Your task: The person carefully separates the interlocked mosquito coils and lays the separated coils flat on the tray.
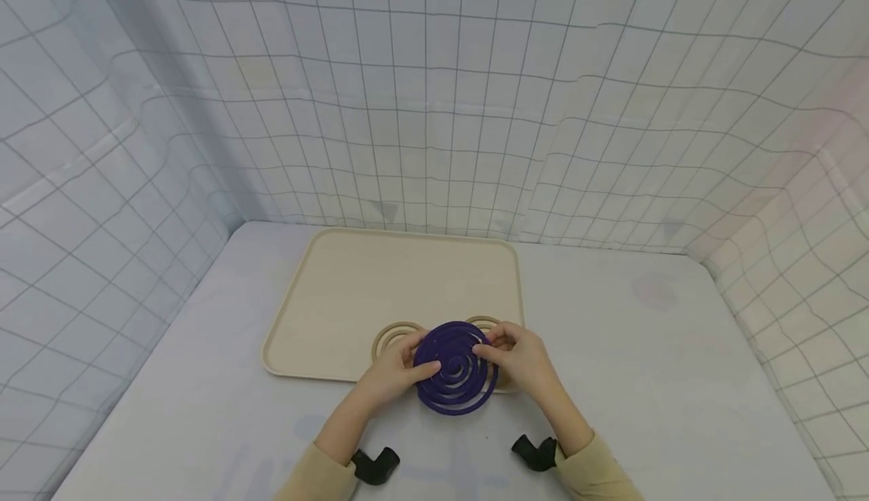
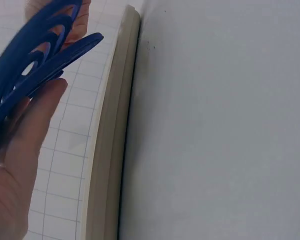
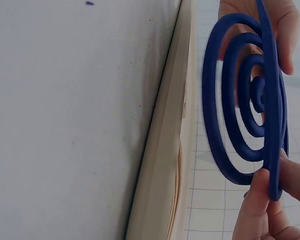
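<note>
Dark blue mosquito coils (image 1: 448, 344) are held up over the near edge of a cream tray (image 1: 407, 275). In the right wrist view, one spiral (image 3: 216, 110) splays away from a second flat one (image 3: 273, 125), joined close at the lower end. My left hand (image 1: 391, 375) grips the left side, thumb across the face and fingers behind. At the upper right rim, my right hand (image 1: 524, 356) pinches the coils between thumb and fingers. Behind the hands lie a tan coil (image 1: 382, 335) on the left and another tan coil (image 1: 480, 319) on the right, both partly hidden.
The tray lies on a white table (image 1: 624, 350). White grid-patterned curtains (image 1: 434, 109) surround the table at the back and sides. A black curved piece (image 1: 376, 466) sits by the left wrist, a similar black piece (image 1: 535, 453) by the right.
</note>
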`<state>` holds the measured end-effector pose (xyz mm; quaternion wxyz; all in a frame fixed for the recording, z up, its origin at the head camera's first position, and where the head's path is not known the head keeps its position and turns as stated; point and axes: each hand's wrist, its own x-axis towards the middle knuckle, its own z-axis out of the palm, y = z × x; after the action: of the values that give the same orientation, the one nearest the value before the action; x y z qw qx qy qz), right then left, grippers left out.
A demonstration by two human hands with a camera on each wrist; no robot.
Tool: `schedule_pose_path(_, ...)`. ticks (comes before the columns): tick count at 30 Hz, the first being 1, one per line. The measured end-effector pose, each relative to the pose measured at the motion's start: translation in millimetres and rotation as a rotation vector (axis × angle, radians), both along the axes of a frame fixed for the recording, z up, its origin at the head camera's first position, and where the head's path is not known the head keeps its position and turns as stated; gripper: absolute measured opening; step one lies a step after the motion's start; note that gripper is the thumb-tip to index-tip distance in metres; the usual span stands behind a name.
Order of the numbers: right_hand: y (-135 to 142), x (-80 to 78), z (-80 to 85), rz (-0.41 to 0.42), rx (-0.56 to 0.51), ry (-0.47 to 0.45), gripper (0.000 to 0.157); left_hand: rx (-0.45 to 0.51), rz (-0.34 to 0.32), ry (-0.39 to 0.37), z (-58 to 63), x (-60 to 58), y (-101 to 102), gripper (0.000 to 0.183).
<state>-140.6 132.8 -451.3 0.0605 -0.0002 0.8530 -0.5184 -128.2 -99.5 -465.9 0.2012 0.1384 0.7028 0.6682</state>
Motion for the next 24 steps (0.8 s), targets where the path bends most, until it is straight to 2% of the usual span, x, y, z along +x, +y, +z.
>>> schedule_pose_path(3,0.8,0.1,-0.2,-0.001,-0.027,-0.021,0.02,0.084,-0.014,-0.083,0.5,2.7,-1.1,0.059)
schedule_pose_path(6,1.0,0.4,0.1,0.018,-0.033,-0.03,0.02,0.117,-0.005,-0.134,0.2,3.5,-1.5,0.059)
schedule_pose_path(11,1.2,0.9,2.9,0.118,0.025,0.02,0.02,0.064,-0.024,-0.101,-0.2,1.9,-0.4,0.053)
schedule_pose_path(16,0.0,0.3,8.4,0.237,0.096,0.096,0.019,-0.027,-0.1,-0.034,1.3,-1.0,2.3,0.042)
schedule_pose_path(18,-1.3,-0.1,10.3,0.276,0.116,0.129,0.018,-0.051,-0.13,-0.03,1.7,-2.0,3.1,0.039)
schedule_pose_path(21,-3.1,-0.4,11.6,0.304,0.128,0.162,0.017,-0.067,-0.142,-0.034,2.6,-3.0,4.0,0.038)
schedule_pose_path(24,-4.6,0.5,12.3,0.277,0.128,0.162,0.016,-0.057,-0.126,-0.044,3.0,-3.2,4.4,0.041)
